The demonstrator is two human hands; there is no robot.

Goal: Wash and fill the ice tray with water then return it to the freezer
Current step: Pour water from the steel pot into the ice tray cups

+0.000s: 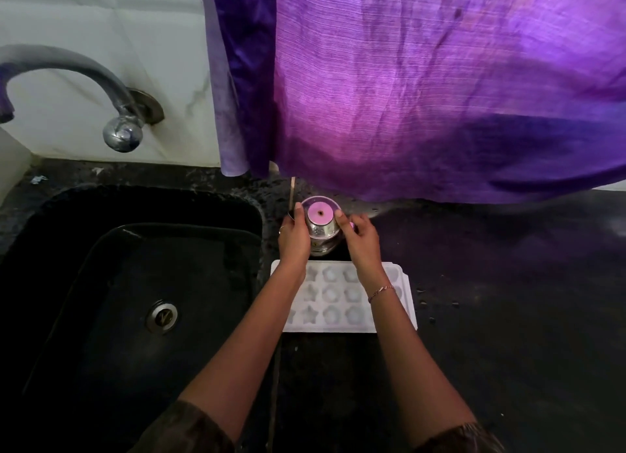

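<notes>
A white ice tray [342, 312] with star and flower shaped cells lies flat on the dark counter just right of the sink; I cannot tell whether its cells hold water. Behind it stands a shiny steel tumbler [321, 224], its round top reflecting pink. My left hand [294, 236] grips the tumbler's left side and also holds a thin wooden stick that points up. My right hand [358, 235] grips the tumbler's right side. Both forearms cross over the tray and hide part of it.
A black sink [111, 283] with a metal drain [162, 317] fills the left. A chrome tap [84, 79] curves out from the white wall above it. A purple curtain [423, 86] hangs low over the counter's back. Dark counter [508, 300] stretches to the right.
</notes>
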